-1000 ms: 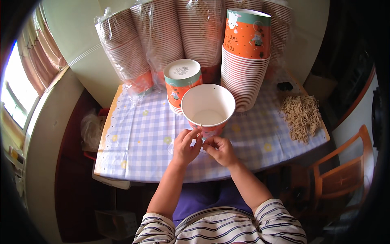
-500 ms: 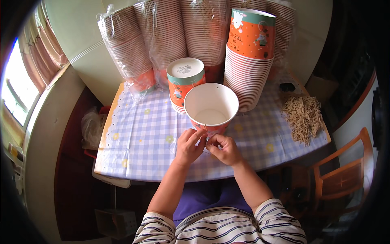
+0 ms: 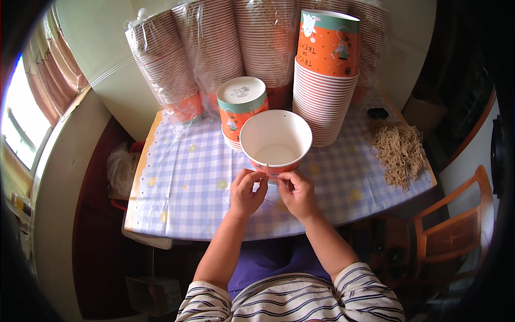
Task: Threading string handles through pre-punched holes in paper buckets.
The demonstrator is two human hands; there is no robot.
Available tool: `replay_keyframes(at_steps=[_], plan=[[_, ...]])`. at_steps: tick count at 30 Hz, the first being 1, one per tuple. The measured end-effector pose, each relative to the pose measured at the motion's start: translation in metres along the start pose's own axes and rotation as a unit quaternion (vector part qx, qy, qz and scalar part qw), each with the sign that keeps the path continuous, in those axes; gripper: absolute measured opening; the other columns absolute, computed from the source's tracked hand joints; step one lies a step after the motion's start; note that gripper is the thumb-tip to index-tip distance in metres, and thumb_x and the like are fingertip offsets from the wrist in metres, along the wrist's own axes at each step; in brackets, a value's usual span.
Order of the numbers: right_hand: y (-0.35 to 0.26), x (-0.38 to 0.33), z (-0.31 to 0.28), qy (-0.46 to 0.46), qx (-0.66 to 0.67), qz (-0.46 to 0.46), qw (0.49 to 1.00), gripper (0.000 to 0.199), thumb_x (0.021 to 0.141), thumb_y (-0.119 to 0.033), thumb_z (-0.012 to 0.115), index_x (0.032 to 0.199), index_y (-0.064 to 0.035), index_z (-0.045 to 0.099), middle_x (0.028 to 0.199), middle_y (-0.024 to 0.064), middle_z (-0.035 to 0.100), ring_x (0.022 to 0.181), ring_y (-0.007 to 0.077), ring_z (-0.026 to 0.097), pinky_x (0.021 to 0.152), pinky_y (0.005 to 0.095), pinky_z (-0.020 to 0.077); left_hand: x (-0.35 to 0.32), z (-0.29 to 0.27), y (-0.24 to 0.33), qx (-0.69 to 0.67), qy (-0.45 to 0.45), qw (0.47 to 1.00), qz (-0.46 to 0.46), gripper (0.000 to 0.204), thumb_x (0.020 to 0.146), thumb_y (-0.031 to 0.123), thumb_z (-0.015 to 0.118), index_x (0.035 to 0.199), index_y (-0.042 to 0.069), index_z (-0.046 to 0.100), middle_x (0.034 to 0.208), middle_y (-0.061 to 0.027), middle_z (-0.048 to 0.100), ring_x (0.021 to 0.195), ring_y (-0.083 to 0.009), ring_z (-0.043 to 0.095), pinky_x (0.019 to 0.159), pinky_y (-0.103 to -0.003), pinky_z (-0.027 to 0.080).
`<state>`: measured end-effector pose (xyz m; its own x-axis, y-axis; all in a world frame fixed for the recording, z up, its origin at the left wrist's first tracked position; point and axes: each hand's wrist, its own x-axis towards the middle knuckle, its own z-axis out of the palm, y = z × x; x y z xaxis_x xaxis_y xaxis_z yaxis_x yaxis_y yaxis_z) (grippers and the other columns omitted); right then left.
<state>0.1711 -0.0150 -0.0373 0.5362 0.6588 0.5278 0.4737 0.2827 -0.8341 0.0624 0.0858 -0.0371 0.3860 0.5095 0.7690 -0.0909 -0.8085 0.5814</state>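
Note:
An open white-lined paper bucket [image 3: 276, 140] with an orange outside stands upright in front of me. A thin tan cord [image 3: 267, 170] hangs over its near rim. My left hand [image 3: 247, 192] pinches this cord close against the bucket's near wall. Beside it, my right hand [image 3: 296, 196] has thumb and finger pressed together at the same spot, its fingertips by the cord. Whether the right fingers grip the cord itself is too small to be sure. A small hole shows in the bucket's far wall.
Behind the bucket stand a short upside-down bucket stack [image 3: 242, 110] and a tall stack [image 3: 325, 86]. Plastic-wrapped stacks [image 3: 161, 59] line the back. A heap of tan cords [image 3: 399, 155] lies at right on the checked tablecloth [image 3: 198, 209]. A wooden chair [image 3: 453, 225] stands right.
My right hand has turned and shifted slightly left and up, its fingertips now against the bucket's near wall. My left hand has moved slightly. The view has shifted a little.

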Motion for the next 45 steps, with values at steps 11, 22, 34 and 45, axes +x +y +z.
replay_keyframes(at_steps=[11,22,34,45], plan=[[-0.011,0.005,0.012,0.04,-0.093,-0.08,0.992,0.01,0.079,-0.005,0.065,0.087,-0.0023,0.061,0.079,0.0131,0.064,0.071,0.0298,0.064,0.061,0.0352,0.0505,-0.003,-0.006,-0.008,-0.088,-0.058,0.988,-0.117,0.014,0.074,-0.002,0.069,0.084,0.002,0.061,0.07,-0.0011,0.058,0.058,-0.0053,0.054,0.049,-0.018,0.039],[0.0,0.0,0.016,0.048,-0.054,-0.054,0.996,0.012,0.08,-0.004,0.066,0.091,-0.0026,0.063,0.08,0.0118,0.066,0.065,0.0233,0.065,0.056,0.031,0.0509,0.0,-0.013,-0.014,-0.445,-0.14,0.786,-0.406,0.005,0.085,0.009,0.064,0.085,0.004,0.061,0.08,0.0011,0.06,0.071,-0.004,0.051,0.061,-0.019,0.039],[-0.008,0.0,0.019,0.051,-0.01,-0.009,0.999,0.007,0.086,-0.004,0.062,0.09,0.0008,0.065,0.078,0.0077,0.065,0.066,0.0116,0.061,0.06,0.0252,0.0484,0.004,-0.017,-0.013,-0.516,-0.156,0.695,-0.476,0.004,0.085,0.01,0.061,0.086,0.005,0.061,0.074,0.0012,0.055,0.062,-0.0065,0.045,0.056,-0.021,0.035],[0.0,-0.001,0.023,0.026,0.121,0.1,0.987,0.013,0.088,-0.01,0.061,0.093,0.0001,0.066,0.077,0.0059,0.069,0.067,0.0103,0.063,0.062,0.0253,0.0507,0.005,-0.02,-0.012,-0.53,-0.166,0.678,-0.481,0.006,0.085,0.01,0.062,0.082,0.005,0.063,0.068,0.0026,0.053,0.06,-0.0064,0.042,0.055,-0.022,0.034]])
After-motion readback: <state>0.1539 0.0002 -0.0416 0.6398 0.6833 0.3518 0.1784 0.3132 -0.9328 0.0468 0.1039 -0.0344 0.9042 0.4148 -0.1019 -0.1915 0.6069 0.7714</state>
